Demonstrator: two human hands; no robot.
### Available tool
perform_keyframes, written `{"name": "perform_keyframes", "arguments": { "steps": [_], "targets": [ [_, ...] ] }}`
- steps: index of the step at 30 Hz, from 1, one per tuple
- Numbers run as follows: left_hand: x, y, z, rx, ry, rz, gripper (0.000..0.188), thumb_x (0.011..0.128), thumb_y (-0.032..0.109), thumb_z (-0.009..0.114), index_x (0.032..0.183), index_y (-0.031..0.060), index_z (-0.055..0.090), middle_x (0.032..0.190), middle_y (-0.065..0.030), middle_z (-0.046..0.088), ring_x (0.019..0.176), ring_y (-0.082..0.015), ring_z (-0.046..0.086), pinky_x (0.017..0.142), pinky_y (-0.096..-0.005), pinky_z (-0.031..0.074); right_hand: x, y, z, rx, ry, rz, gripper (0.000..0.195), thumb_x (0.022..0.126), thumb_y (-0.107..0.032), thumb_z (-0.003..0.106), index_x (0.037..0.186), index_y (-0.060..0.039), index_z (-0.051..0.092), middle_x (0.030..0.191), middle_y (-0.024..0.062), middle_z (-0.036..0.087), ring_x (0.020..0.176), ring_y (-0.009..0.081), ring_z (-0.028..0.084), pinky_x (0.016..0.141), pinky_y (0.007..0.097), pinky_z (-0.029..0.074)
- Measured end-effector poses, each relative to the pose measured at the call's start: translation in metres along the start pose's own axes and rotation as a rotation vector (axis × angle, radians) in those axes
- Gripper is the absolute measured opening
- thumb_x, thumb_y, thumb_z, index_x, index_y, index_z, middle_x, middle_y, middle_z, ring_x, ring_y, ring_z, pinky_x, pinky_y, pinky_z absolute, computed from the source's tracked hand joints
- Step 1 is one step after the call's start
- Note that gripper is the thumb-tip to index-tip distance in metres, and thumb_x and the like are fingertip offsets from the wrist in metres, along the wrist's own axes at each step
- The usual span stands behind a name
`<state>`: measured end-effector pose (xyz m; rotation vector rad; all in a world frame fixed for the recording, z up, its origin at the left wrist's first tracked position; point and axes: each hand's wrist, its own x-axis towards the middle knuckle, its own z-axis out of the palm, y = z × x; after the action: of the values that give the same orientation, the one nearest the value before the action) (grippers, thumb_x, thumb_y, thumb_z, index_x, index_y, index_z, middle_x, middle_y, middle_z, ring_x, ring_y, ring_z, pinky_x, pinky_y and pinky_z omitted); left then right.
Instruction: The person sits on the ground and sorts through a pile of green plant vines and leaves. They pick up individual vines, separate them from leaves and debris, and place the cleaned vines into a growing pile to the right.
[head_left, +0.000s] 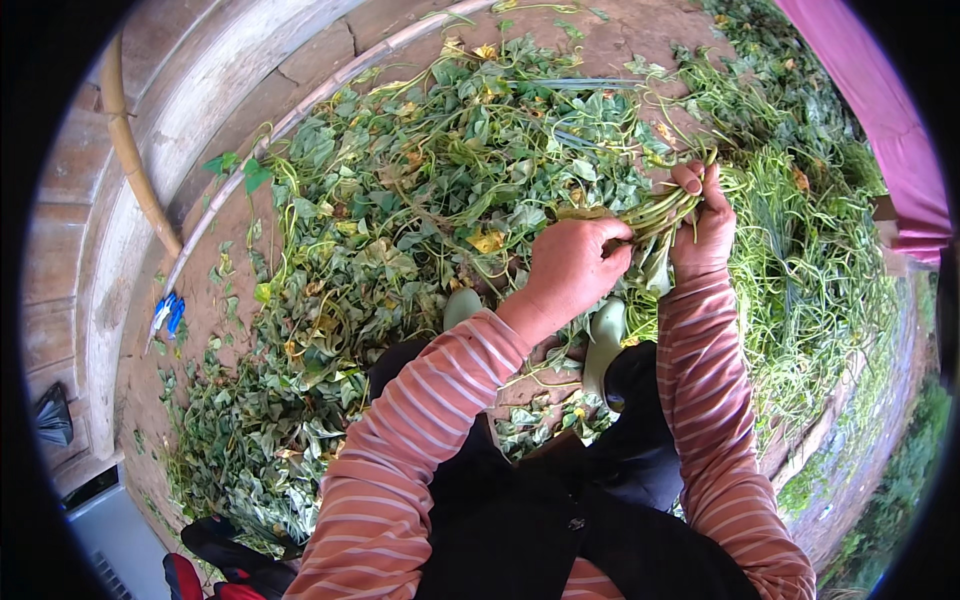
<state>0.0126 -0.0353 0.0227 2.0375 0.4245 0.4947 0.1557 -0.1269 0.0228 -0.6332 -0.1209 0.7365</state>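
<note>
A bundle of thin green leaf stems (660, 211) is stretched between my two hands, in front of me and to the right. My left hand (576, 259) pinches the lower left end of it between thumb and fingers. The upper right end is gripped by my right hand (705, 221), with the thumb and index finger near the stem tips. A limp green leaf (658, 270) hangs below the bundle, close to the right wrist. Behind the hands spreads a heap of wilted vine leaves (420, 172), some of them yellowed.
Stripped stems (802, 285) lie piled to the right. A bamboo pole (300, 116) runs along the bare ground at left, with a blue-and-white object (166, 315) by its end. My pale green boots (606, 330) stand among leaves. Pink fabric (877, 112) hangs at upper right.
</note>
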Motion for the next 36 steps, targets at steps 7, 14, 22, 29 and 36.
{"name": "perform_keyframes", "arguments": {
  "steps": [7, 14, 22, 29, 36],
  "targets": [
    [-0.002, -0.001, 0.008, 0.081, -0.100, -0.011, 0.018, 0.068, 0.020, 0.065, 0.081, 0.0077, 0.067, 0.067, -0.0128, 0.061, 0.058, -0.0275, 0.060, 0.054, -0.0327, 0.047, -0.001, 0.002, 0.001, -0.034, 0.025, 0.017, 0.021, 0.092, -0.031, 0.041, 0.085, -0.0131, 0.048, 0.065, -0.0056, 0.041, 0.047, 0.0047, 0.026, 0.044, 0.0176, 0.026],
    [0.004, -0.010, -0.003, 0.071, -0.123, 0.048, 0.016, 0.070, 0.019, 0.064, 0.080, 0.0071, 0.066, 0.066, -0.0133, 0.061, 0.057, -0.0276, 0.060, 0.053, -0.0328, 0.047, -0.001, -0.003, -0.001, -0.030, 0.045, -0.032, 0.020, 0.092, -0.031, 0.043, 0.084, -0.0132, 0.047, 0.064, -0.0057, 0.041, 0.046, 0.0039, 0.025, 0.043, 0.0170, 0.024],
    [0.009, -0.018, -0.016, 0.019, -0.138, 0.094, 0.013, 0.075, 0.016, 0.062, 0.081, 0.0048, 0.064, 0.066, -0.0136, 0.061, 0.056, -0.0263, 0.060, 0.051, -0.0301, 0.045, 0.000, -0.004, -0.005, -0.052, 0.111, -0.031, 0.020, 0.091, -0.031, 0.044, 0.084, -0.0130, 0.048, 0.063, -0.0061, 0.042, 0.045, 0.0044, 0.025, 0.043, 0.0179, 0.024],
    [0.014, -0.021, -0.017, 0.065, -0.051, 0.091, 0.010, 0.074, 0.012, 0.059, 0.078, 0.0031, 0.062, 0.059, -0.0129, 0.057, 0.048, -0.0251, 0.055, 0.046, -0.0306, 0.041, -0.002, 0.000, 0.001, -0.075, 0.102, -0.032, 0.020, 0.092, -0.030, 0.043, 0.083, -0.0125, 0.047, 0.063, -0.0055, 0.041, 0.045, 0.0038, 0.025, 0.042, 0.0173, 0.024],
    [0.018, -0.029, -0.011, 0.188, 0.216, 0.031, 0.008, 0.073, 0.009, 0.056, 0.069, 0.0023, 0.058, 0.054, -0.0087, 0.054, 0.045, -0.0214, 0.052, 0.045, -0.0310, 0.039, -0.009, 0.010, 0.015, -0.212, 0.008, -0.071, 0.022, 0.093, -0.029, 0.040, 0.084, -0.0099, 0.046, 0.063, -0.0032, 0.041, 0.042, 0.0045, 0.027, 0.039, 0.0181, 0.026]
  ]
}}
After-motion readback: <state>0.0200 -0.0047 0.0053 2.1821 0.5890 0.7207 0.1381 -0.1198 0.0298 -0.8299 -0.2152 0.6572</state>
